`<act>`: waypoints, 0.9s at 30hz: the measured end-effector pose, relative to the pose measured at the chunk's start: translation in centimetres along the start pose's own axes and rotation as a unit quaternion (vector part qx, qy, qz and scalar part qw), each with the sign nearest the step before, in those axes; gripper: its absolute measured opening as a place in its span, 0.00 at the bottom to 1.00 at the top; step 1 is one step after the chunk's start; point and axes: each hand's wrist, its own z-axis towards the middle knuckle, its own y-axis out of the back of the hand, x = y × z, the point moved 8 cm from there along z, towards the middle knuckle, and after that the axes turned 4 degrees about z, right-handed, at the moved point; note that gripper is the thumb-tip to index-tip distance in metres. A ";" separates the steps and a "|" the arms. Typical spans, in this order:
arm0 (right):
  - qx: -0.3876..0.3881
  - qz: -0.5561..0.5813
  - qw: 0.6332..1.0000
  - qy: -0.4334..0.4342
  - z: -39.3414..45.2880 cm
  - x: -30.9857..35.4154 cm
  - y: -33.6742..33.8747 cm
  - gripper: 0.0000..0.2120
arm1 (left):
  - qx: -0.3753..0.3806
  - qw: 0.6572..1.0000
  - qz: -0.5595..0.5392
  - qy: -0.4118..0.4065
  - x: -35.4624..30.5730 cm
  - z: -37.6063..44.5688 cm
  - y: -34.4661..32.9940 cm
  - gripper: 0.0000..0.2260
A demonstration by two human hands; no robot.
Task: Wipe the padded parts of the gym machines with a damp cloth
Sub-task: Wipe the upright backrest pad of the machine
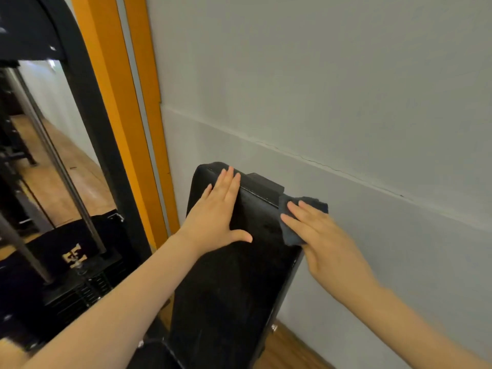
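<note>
Cloth [292, 225] under flat right hand [322, 235]

The left hand [217, 214] lies flat, fingers spread, on the black back pad [234, 275] near its top edge. The right hand [323, 241] presses a dark grey cloth [288, 225] against the pad's upper right corner, beside the pale wall [346, 89].

I am looking at a pale grey wall [319, 75] filling the right side of my view, with a thin cracked seam [319, 162] running diagonally across it. An orange vertical frame [125, 115] is standing at the wall's left edge. Left of that, a mirror [53, 155] is reflecting a wooden floor. A strip of wooden floor [287, 347] is showing at the wall's foot, bottom centre.
</note>
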 end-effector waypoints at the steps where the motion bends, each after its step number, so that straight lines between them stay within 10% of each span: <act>1: -0.010 0.015 1.000 -0.008 0.5 -0.2 0.2 0.22 | 0.007 1.000 0.009 -0.003 -0.1 -0.1 0.0 0.59; 7: 0.091 0.031 0.994 -0.059 6.6 0.6 -1.8 0.21 | 0.004 1.000 0.015 0.016 0.0 -0.2 -0.1 0.62; 16: -0.119 0.086 0.981 -0.124 -3.1 -1.0 -1.3 0.21 | 0.004 0.999 0.030 0.026 -0.5 -0.2 -0.1 0.61; 27: -0.097 0.095 0.990 -0.047 -0.2 -0.5 -1.3 0.23 | -0.009 0.999 0.046 -0.022 -3.8 -3.2 -2.2 0.57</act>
